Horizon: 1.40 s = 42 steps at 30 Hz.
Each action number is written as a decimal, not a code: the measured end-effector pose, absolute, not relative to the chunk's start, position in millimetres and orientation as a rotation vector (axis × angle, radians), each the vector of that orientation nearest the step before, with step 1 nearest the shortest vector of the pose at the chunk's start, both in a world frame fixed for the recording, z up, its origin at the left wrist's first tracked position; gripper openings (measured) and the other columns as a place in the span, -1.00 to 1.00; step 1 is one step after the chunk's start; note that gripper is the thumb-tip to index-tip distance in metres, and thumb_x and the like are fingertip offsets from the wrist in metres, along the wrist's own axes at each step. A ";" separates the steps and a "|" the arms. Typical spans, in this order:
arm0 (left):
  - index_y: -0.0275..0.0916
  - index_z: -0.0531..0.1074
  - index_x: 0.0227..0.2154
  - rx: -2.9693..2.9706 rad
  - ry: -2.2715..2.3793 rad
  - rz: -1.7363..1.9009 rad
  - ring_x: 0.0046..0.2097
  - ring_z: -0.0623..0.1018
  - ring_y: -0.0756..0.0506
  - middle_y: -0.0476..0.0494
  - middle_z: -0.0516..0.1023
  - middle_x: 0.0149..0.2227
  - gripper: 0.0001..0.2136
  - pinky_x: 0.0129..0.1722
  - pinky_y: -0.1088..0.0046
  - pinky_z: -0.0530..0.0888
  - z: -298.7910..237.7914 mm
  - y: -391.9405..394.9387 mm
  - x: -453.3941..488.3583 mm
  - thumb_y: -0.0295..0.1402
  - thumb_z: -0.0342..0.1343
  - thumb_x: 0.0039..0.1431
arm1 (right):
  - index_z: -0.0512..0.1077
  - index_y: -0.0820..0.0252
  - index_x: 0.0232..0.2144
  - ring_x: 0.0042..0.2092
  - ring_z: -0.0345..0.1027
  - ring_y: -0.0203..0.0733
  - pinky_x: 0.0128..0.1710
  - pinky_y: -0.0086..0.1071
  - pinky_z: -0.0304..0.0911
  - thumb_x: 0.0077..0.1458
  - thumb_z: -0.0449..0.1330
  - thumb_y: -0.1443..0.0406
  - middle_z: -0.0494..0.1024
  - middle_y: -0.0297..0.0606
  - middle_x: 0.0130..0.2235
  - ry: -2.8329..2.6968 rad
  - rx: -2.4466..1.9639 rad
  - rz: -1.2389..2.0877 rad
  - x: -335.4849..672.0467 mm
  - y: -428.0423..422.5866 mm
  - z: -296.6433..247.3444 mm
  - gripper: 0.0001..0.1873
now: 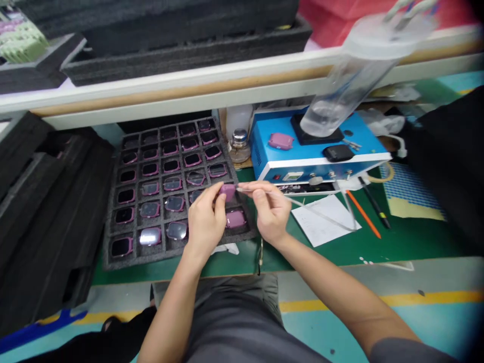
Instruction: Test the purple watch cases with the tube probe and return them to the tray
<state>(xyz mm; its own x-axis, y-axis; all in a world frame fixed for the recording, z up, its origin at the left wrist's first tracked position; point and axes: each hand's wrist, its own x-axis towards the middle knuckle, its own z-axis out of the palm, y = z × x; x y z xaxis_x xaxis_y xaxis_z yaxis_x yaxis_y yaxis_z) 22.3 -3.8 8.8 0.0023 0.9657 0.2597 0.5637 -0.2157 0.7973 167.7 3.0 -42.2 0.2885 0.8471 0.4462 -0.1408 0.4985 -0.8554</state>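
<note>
Forearms reach forward: fingers of the left hand clamp a pink case; those of the right hand pinch a thin tool, its tip just right of the case.

readable text: none | blue machine panel labels: too small

- Small pink plastic housing, up and held tight, pinched in the left hand, tilted slightly
- Slim pointed applicator, gripped in the right hand's fingertips, tip right at the housing's 3 o'clock edge
- Thin clear tube, trailing from the applicator toward 4 o'clock
- Second pink housing, flat in a pocket of the grey foam tray, at 5 o'clock from the held one
</note>
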 end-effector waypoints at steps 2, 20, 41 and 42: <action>-0.24 0.61 0.09 2.128 1.610 0.880 0.06 0.61 -0.25 -0.27 0.70 0.03 -0.66 0.13 0.15 0.53 13.5 1.4 22.5 -0.46 0.00 0.42 | 0.60 0.06 -0.21 -0.12 0.65 -0.14 -0.07 -0.20 0.64 0.38 0.23 0.11 0.67 -0.24 -0.20 -1.044 -0.821 0.721 169.7 2.6 -41.7 -0.77; -0.27 0.66 -0.14 2.244 1.699 0.714 -0.08 0.68 -0.28 -0.29 0.72 -0.19 -0.84 0.00 0.16 0.55 29.4 53.9 14.0 -0.46 0.19 0.30 | 0.60 0.05 -0.19 -0.14 0.66 -0.15 -0.15 -0.21 0.70 0.37 0.24 0.09 0.66 -0.25 -0.18 -1.033 -0.900 0.635 168.9 1.0 -37.9 -0.78; -0.25 0.66 -0.08 1.339 1.355 1.245 -0.25 0.74 -0.08 -0.13 0.77 -0.20 -0.77 -0.17 0.45 0.68 -8.5 -12.8 19.0 -0.36 0.35 0.20 | 0.62 0.01 -0.11 0.00 0.66 -0.04 0.03 -0.04 0.63 0.39 0.22 0.26 0.73 -0.21 -0.09 -1.265 -0.876 0.690 166.3 -8.4 -47.6 -0.84; -0.26 0.66 -0.08 1.341 1.355 1.246 -0.25 0.74 -0.07 -0.13 0.77 -0.20 -0.77 -0.17 0.45 0.68 -8.8 -13.0 19.1 -0.36 0.35 0.20 | 0.62 0.02 -0.11 0.00 0.67 -0.04 0.03 -0.04 0.64 0.39 0.22 0.27 0.73 -0.21 -0.09 -1.270 -0.877 0.685 166.5 -8.2 -47.6 -0.84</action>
<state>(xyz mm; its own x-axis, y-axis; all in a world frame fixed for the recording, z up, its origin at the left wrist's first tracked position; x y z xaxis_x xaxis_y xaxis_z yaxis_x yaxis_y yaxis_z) 19.1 -13.0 -8.8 -0.0776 0.9938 0.0791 0.1615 -0.0658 0.9847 166.5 -8.2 -47.6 0.1837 0.8396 0.5112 0.0339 0.5143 -0.8569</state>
